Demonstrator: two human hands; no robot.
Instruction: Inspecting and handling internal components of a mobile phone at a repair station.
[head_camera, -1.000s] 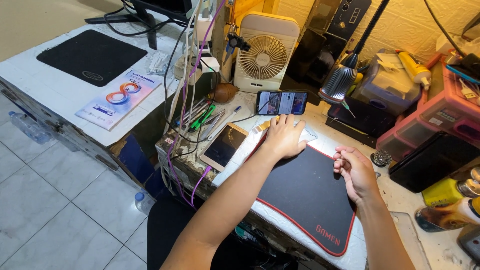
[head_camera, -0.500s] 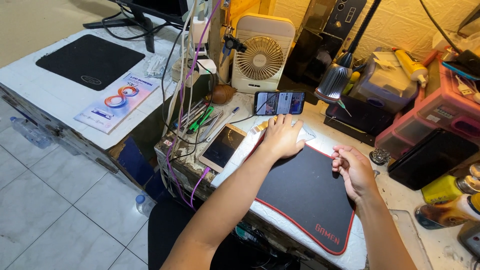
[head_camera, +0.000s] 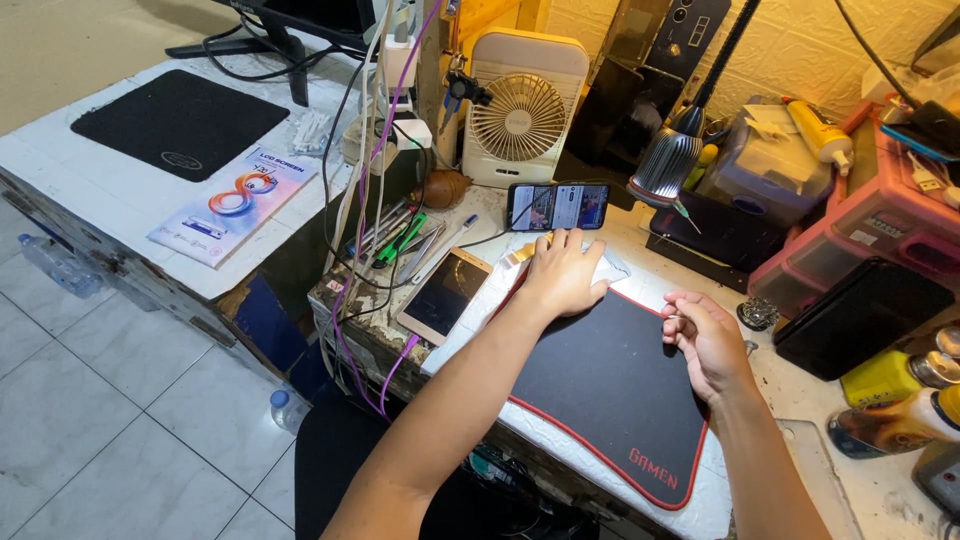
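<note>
My left hand (head_camera: 566, 273) lies palm down on the far left corner of a black mat with a red edge (head_camera: 600, 390), covering a pale flat piece (head_camera: 608, 266) whose edge shows past the fingers. My right hand (head_camera: 707, 340) hovers over the mat's right side with fingers curled, pinching something thin and small that I cannot make out. A phone with a lit screen (head_camera: 557, 206) leans just beyond my left hand. A gold-framed phone (head_camera: 444, 295) lies face up to the left of the mat.
A white desk fan (head_camera: 523, 108) stands at the back, a lamp head (head_camera: 668, 163) hangs over the bench. Hand tools (head_camera: 405, 238) and cables (head_camera: 352, 250) crowd the left edge. Pink drawers (head_camera: 880, 200), bottles (head_camera: 890, 375) and a black case (head_camera: 860, 315) sit at right. A second table (head_camera: 120, 210) stands left.
Both hands stay in nearly the same place; my right hand has shifted slightly. The view has moved a little.
</note>
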